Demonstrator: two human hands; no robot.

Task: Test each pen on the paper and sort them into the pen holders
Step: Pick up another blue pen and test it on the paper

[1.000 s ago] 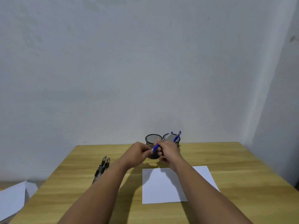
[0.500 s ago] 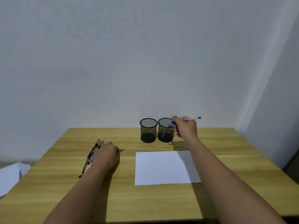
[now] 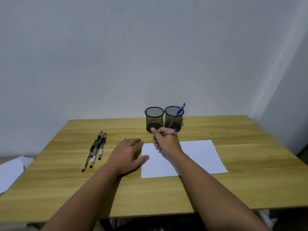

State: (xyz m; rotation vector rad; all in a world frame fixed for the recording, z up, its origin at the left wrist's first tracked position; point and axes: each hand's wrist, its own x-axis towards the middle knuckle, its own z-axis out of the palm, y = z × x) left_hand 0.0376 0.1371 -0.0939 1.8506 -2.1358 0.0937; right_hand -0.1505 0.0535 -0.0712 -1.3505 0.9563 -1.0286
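A plain desk corner in a home or small office, going by the bare white plastered walls (image 3: 150, 47) meeting at a corner and the light wooden-topped table (image 3: 250, 139). Two black wire-mesh pen holders (image 3: 154, 119), a white paper sheet (image 3: 200, 155) and loose pens (image 3: 96, 149) suggest deskwork.

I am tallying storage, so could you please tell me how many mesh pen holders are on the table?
2: the left holder stands at the table's far edge, and the right holder, with a blue pen inside, stands beside it.

Wooden table (image 3: 250, 147): white paper sheet (image 3: 200, 155); two black mesh pen holders (image 3: 154, 119), side by side; cluster of dark pens (image 3: 96, 150) at left.
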